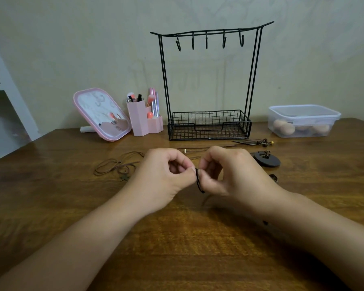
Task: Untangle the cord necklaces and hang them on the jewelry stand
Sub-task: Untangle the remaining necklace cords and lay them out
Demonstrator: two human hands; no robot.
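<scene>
Here, in the head view, the left hand and right hand both pinched a black cord near the table's middle. Thin, limp and light, it looked best picked at its knot; the stand stood far, hooks bare.

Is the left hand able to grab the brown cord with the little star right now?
Probably not yet. The left hand is busy pinching the dark cord together with the right hand. The brown cord lies uncovered on the table just beside it, nothing blocking.
</scene>
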